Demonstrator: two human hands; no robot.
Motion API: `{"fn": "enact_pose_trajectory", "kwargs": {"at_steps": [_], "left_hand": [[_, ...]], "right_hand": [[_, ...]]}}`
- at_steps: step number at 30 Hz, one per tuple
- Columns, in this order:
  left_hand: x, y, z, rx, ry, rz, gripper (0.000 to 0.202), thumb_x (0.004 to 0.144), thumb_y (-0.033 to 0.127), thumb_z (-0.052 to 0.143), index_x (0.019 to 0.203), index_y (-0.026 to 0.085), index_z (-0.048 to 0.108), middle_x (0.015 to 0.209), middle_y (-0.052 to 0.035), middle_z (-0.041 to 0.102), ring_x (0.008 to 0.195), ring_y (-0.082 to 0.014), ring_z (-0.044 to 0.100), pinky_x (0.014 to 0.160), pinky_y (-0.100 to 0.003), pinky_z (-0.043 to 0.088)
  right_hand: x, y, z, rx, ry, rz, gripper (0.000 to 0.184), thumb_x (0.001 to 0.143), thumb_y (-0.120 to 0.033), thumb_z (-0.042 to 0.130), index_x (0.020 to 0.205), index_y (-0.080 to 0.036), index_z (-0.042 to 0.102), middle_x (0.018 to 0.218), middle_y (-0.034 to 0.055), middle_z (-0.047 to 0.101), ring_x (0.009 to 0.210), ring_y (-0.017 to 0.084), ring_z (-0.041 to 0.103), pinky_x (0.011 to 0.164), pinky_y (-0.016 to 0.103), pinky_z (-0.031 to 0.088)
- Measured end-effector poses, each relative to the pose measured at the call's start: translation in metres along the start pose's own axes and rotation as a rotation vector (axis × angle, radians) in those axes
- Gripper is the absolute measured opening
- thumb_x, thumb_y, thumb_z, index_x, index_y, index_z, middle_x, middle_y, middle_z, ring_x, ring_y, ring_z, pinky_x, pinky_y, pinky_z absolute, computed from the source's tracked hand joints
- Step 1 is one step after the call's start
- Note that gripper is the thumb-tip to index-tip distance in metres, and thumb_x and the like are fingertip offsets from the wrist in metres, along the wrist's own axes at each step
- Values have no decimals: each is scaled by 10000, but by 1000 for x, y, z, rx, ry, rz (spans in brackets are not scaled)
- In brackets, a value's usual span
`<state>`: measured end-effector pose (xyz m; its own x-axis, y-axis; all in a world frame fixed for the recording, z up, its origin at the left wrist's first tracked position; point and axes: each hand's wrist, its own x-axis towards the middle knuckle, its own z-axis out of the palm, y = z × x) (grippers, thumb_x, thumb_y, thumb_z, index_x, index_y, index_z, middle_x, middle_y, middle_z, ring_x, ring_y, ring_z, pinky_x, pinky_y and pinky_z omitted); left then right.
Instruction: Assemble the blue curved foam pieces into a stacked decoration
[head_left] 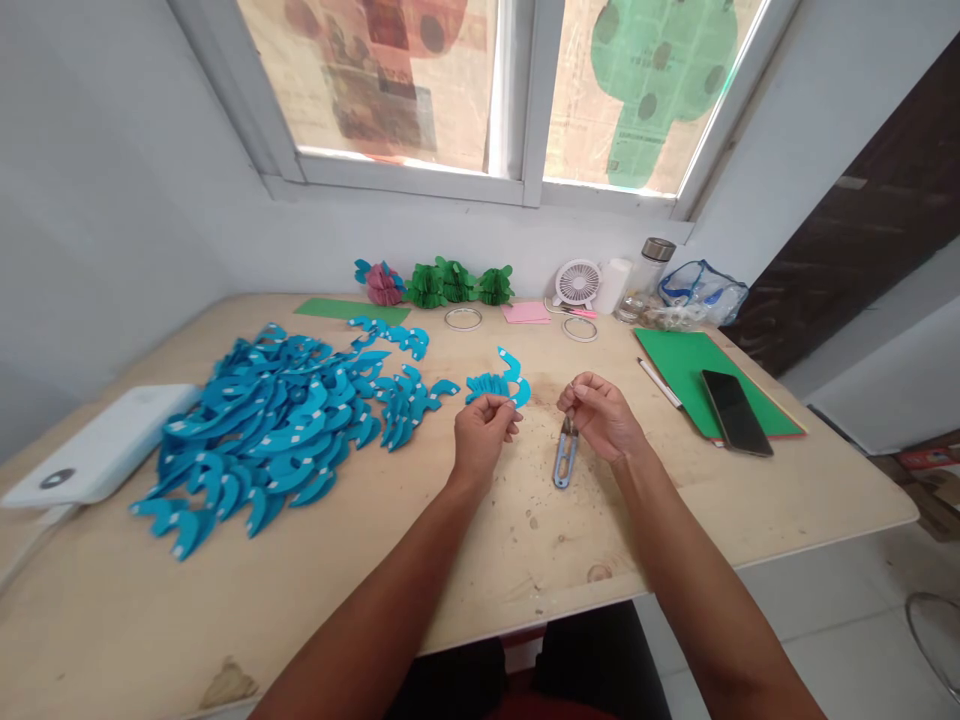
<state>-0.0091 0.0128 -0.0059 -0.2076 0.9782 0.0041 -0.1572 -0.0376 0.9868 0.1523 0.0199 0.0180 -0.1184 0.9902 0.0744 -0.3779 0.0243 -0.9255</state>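
Left hand (486, 430): thumb and fingertips pinched together just before a bright blue pleated paper piece with curved strips (487, 383) on the pale wooden table (465, 590); contact unclear. Right hand (600, 412): fingertips likewise pinched, above small blue-handled metal thread snips (564, 465); cannot tell what either grasps. Heap of blue, white-patched paper crescents (277, 420) lies left.

Small white fan (577, 284) near a lidded bottle (648, 273), dark phone (736, 412) on green sheet (675, 360)
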Motion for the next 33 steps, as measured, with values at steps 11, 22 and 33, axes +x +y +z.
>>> {"fn": "enact_pose_trajectory", "kwargs": {"at_steps": [11,22,33], "left_hand": [[0,-1,1,-1,-8,-8,98,630,248,590,629,150,589,525,-6,604,409,-83,488,385,-183,366],[2,5,-3,-23,35,21,72,637,219,595,610,153,586,516,9,590,427,-81,493,409,-187,380],[4,1,-3,-46,27,22,60,640,201,599,623,145,586,523,11,599,414,-69,485,403,-174,378]], "right_hand": [[1,1,2,-105,14,-49,244,612,-315,711,648,-202,498,586,-29,522,578,114,475,601,262,395],[3,18,0,-821,-122,-93,91,701,-234,594,764,-169,609,619,-22,573,575,106,494,569,233,365],[8,33,1,-1308,-250,-183,150,796,-208,541,758,-186,684,810,37,674,744,144,567,678,247,373]]}}
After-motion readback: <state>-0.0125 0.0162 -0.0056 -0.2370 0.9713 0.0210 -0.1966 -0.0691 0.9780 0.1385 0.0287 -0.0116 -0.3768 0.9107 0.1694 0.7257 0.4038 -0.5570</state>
